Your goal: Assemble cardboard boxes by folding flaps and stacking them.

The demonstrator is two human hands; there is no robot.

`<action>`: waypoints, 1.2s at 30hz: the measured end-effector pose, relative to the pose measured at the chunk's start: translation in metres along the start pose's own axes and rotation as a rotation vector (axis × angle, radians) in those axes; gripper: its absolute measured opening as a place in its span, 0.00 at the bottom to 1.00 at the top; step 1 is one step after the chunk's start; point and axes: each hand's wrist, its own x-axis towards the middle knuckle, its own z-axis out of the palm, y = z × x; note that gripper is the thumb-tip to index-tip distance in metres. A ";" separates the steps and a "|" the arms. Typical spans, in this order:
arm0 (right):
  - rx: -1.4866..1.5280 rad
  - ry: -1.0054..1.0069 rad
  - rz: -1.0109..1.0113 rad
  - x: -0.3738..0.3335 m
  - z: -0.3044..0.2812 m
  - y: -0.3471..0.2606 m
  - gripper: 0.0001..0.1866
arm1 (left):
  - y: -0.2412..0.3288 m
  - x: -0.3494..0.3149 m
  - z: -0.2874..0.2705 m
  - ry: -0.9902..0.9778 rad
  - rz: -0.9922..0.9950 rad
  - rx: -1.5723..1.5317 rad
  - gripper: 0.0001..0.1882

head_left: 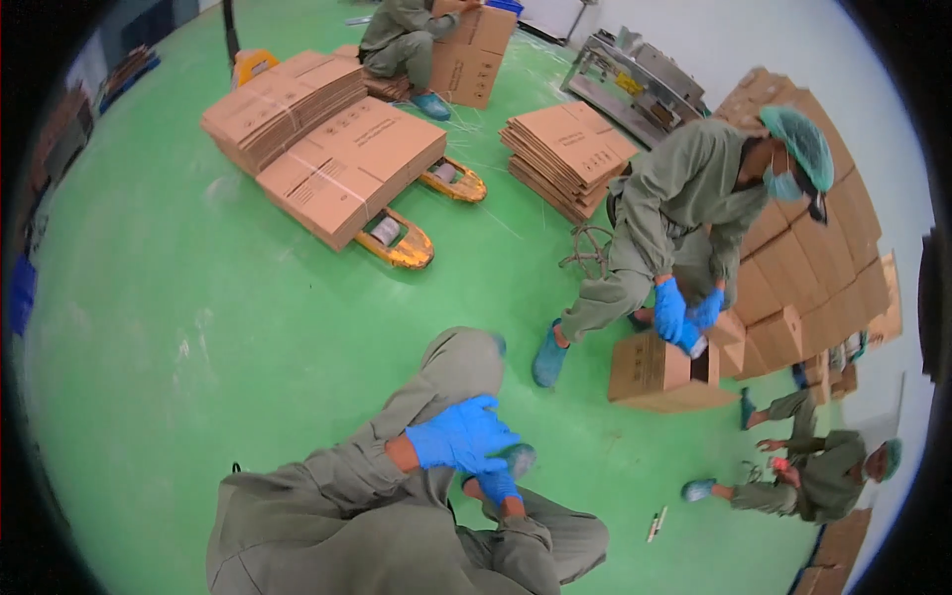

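I am seated, with both hands in blue gloves above my lap. My left hand (458, 434) reaches across with its fingers stretched out and somewhat apart, and nothing shows in it. Just below its fingertips is my right hand (498, 487), close to or touching the left one. Its fingers are partly covered, so their pose is hidden. My grey-green trouser legs (451, 372) lie around the hands, and a blue shoe cover (519, 460) shows on my foot beside them.
Ahead, flattened cartons (347, 164) lie on a yellow pallet jack (405, 246); another carton stack (570, 149) stands nearby. At right, a gloved co-worker (684, 208) handles something over an open carton (659, 377). Other people sit farther off. A marker-like stick (656, 524) lies on the green floor.
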 end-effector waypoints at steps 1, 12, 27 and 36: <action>0.036 0.016 0.017 0.008 0.003 0.014 0.22 | -0.001 0.011 -0.008 -0.031 0.028 0.001 0.25; 0.839 0.163 0.403 0.136 0.031 0.057 0.22 | -0.115 0.208 0.011 0.061 0.039 -0.258 0.27; 0.775 0.319 0.397 0.263 -0.127 0.070 0.18 | -0.299 0.299 -0.059 -0.481 -0.095 0.058 0.26; 1.299 0.549 0.258 0.332 -0.208 -0.051 0.16 | -0.404 0.378 -0.099 -0.359 -0.044 -0.036 0.26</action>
